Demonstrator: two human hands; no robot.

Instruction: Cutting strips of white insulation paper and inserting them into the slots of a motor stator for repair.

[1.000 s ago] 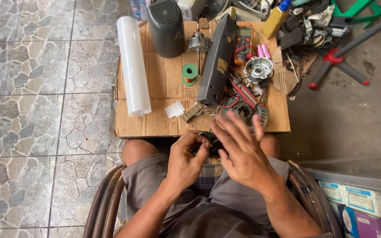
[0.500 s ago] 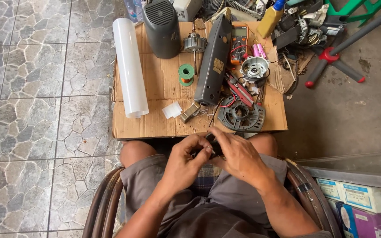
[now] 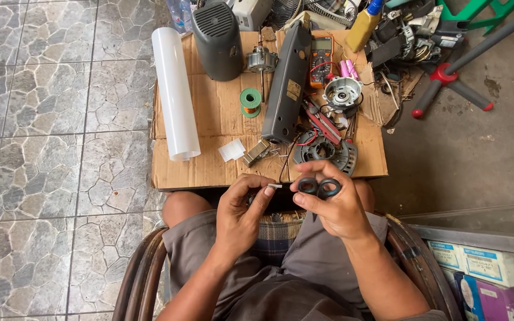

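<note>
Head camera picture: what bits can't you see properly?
- Scissors: in the head view only the dark handle loops show in the right hand; the fingers cover the rest.
- Small white piece pinched by the left hand: too small to tell what it is.
- Chair: cut off by the bottom edge.
- Boxes: cut off at the right edge.
- Clutter behind the cardboard: tangled and cut by the top edge.

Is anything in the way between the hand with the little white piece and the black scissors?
Nothing visible. The left hand pinches the small white piece, with only open air between it and the scissors in the right hand.
</note>
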